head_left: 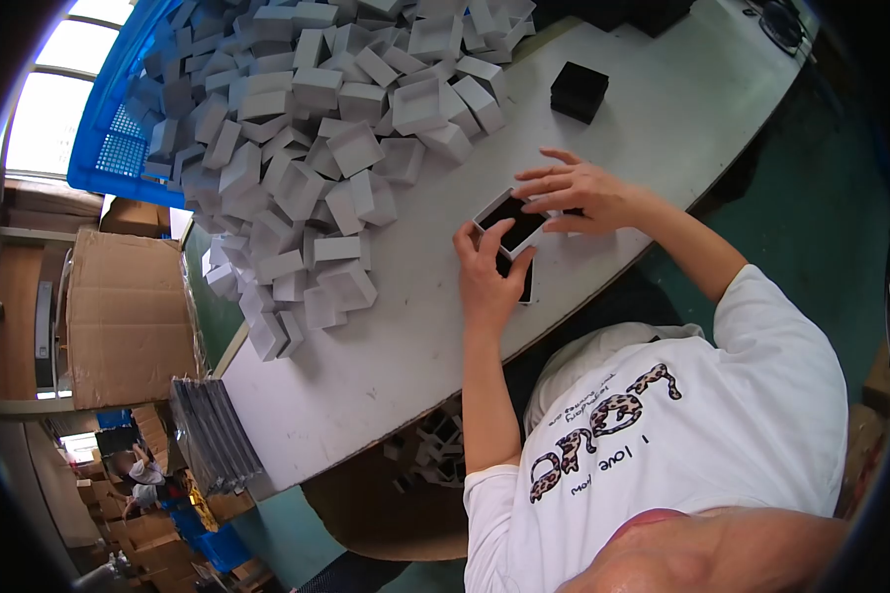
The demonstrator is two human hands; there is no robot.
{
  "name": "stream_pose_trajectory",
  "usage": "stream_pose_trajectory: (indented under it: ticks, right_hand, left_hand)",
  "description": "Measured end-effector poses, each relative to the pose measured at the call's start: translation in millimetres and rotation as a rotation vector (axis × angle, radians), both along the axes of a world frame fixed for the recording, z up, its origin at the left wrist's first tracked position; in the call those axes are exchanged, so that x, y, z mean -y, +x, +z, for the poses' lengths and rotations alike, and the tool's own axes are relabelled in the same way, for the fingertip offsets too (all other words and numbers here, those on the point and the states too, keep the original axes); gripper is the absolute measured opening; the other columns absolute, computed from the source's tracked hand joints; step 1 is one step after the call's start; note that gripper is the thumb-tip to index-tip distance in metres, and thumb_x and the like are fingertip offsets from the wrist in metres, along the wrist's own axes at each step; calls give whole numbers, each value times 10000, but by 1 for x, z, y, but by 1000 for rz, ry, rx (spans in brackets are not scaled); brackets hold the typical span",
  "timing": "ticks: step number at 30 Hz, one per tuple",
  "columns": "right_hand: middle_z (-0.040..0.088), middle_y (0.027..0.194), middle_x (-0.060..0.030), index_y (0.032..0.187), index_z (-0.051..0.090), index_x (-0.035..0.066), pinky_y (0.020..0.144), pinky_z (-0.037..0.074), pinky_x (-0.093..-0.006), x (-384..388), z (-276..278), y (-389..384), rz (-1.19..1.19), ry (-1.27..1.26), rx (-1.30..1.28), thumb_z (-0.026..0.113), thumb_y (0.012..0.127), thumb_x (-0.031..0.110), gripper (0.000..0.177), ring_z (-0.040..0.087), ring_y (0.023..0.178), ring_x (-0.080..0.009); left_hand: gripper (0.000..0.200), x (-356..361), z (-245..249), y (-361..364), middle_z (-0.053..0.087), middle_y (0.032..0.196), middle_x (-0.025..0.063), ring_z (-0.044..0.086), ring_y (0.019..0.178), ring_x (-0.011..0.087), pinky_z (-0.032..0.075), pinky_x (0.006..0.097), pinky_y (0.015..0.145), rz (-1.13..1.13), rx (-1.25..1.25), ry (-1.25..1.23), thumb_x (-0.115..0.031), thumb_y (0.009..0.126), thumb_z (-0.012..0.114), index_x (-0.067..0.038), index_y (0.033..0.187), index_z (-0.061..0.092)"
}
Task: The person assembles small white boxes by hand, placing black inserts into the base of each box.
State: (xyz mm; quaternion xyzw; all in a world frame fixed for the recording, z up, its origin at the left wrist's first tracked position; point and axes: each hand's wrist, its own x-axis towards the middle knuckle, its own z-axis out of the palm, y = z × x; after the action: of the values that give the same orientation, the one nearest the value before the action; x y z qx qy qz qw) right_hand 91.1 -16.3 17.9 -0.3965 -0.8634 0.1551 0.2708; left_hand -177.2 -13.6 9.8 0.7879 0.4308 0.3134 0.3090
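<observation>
A small white-rimmed box with a black inside point(511, 219) is tilted just above the white table point(366, 376), and both hands grip it. My left hand point(487, 272) pinches its near end with thumb and fingertips. My right hand point(578, 193) lies over its far side, fingers spread. Under the box, partly hidden by my left hand, lies a flat black piece point(526, 285). A big heap of small grey boxes point(316, 128) begins just left of my hands.
A closed black box point(578, 91) stands beyond my right hand. The grey heap spills out of a blue crate point(109, 138). A cardboard carton point(129, 316) and a stack of flat dark sheets point(213, 435) sit off the table's left end. The table edge runs close to my body.
</observation>
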Motion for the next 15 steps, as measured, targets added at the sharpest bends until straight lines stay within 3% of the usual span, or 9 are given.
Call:
stream_pose_trajectory:
  ticks: [3,5,8,9,11,12,13,15]
  right_hand:
    - [472,1622,-119,1445,648,209,1251,260,-609,32,10,19,-296,-21,-145,740,940,318,526,434,1496,-354]
    - [363,1668,-195,1489,613,216,1201,386,-558,55,18,28,-436,-152,-7,828,850,237,675,411,1486,-426]
    - [415,1626,-197,1477,621,211,1189,418,-505,68,6,14,-297,-336,-111,849,773,74,752,421,1473,-429]
    - [446,1582,-237,1442,639,203,1139,473,-476,67,0,-1,-228,-249,-101,855,768,60,722,467,1422,-455]
    - [430,1577,-238,1428,631,178,1144,462,-492,65,-14,-35,-90,-182,-141,863,746,38,734,462,1411,-445]
    - [420,1574,-245,1438,618,168,1127,470,-501,65,-14,-58,-45,-243,-177,861,764,60,725,471,1391,-452]
    - [422,1570,-253,1418,630,137,1129,468,-489,65,-13,-82,8,-232,-167,850,826,148,632,472,1392,-446]
    - [401,1576,-271,1425,608,91,1162,425,-506,64,-22,-133,173,-232,-236,854,841,209,644,451,1402,-466]
  left_hand:
    - [502,-2,-2,-3,465,1384,159,584,1202,361,523,432,988,-8,-35,51,-230,825,887,-224,1290,696]
    - [487,-2,0,-4,468,1384,162,602,1173,353,526,426,973,-16,-48,71,-226,824,887,-217,1273,697]
    - [497,5,9,-12,454,1423,180,625,1110,349,532,423,946,-21,-52,35,-208,830,888,-212,1286,691]
    - [498,9,8,-21,446,1438,185,628,1102,347,534,423,939,14,-56,67,-199,833,888,-209,1289,689]
    - [500,22,7,-52,429,1469,196,635,1087,342,538,421,925,90,-70,137,-180,838,888,-204,1295,686]
    - [498,34,11,-72,408,1493,201,637,1109,342,538,419,923,149,-90,45,-157,846,884,-190,1300,681]
    - [536,46,5,-99,433,1454,204,653,1057,354,554,449,888,212,-146,110,-135,828,887,-185,1313,663]
    - [509,79,5,-156,424,1461,222,642,1117,366,525,449,971,307,-153,168,-106,823,882,-137,1289,679]
